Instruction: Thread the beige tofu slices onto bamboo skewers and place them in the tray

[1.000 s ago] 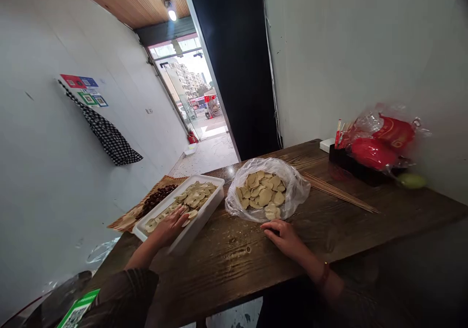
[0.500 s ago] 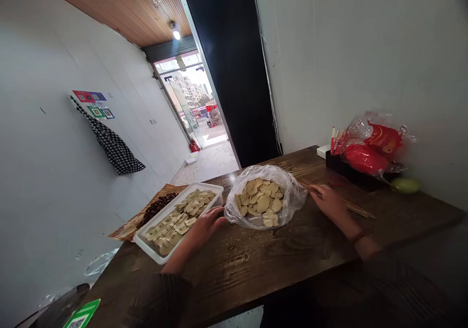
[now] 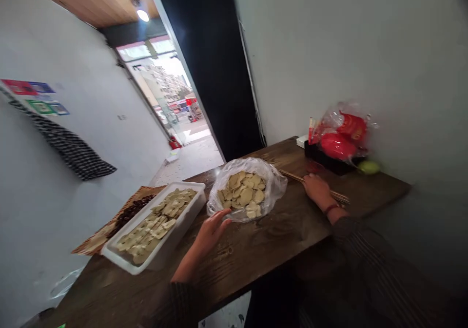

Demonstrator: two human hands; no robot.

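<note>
My left hand [image 3: 212, 230] has its fingers stretched out at the front left edge of a clear plastic bag [image 3: 275, 187], and nothing shows in its grasp. Inside the bag lie many thin, pale beige round slices [image 3: 243, 191]. On the right, my right hand [image 3: 317, 190] is closed over a bundle of thin wooden skewers [image 3: 292, 175], whose ends stick out on both sides of it. A white plastic tray [image 3: 199, 199] left of the bag holds rows of similar slices [image 3: 155, 228], with skewers seemingly through some.
Behind the tray, dark reddish-brown pieces [image 3: 129, 213] lie on a patterned mat [image 3: 86, 242]. At the dark wooden table's [image 3: 252, 260] back right, a black box [image 3: 325, 161] holds red packages [image 3: 338, 145], beside a green round object [image 3: 369, 167]. A black panel [image 3: 215, 65] stands behind.
The view has swung right, so everything shifts left in it. My left hand has moved away from the tray's side towards the bag's front. My right hand has moved further onto the skewers.
</note>
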